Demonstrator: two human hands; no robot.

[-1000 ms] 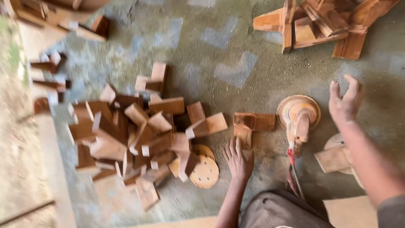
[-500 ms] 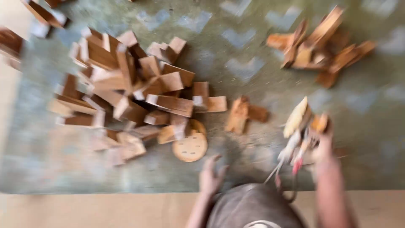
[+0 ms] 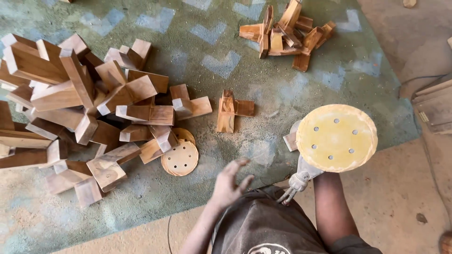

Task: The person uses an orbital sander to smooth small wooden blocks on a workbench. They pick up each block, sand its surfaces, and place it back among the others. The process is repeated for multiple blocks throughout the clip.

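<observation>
- the right hand is hidden behind the sander (image 3: 336, 138), lower right of the frame. only the arm shows, so you cannot tell how its fingers sit.
- the sander is tipped up. its round yellow disc faces the camera and has small holes in it.
- a grey cord end (image 3: 295, 182) hangs under the sander, by the arm.
- the left hand (image 3: 229, 183) is low in the middle of the frame, above the dark lap. its fingers are spread apart and hold nothing.
- near the left hand, a bit up and to the left, two round sanding discs (image 3: 180, 157) lie on the mat, one on top of the other.
- a big pile of wood blocks (image 3: 80, 108) fills the left side of the frame. the discs touch its edge.
- one small wood piece (image 3: 231, 111) lies alone in the middle, between the pile and the sander.
- a small pile (image 3: 286, 32) of wood pieces sits at the top, right of the middle.
- all of it rests on a green mat (image 3: 221, 66) with pale blue shapes on it.
- flat boards (image 3: 435, 103) lie at the right edge, on the bare floor.
</observation>
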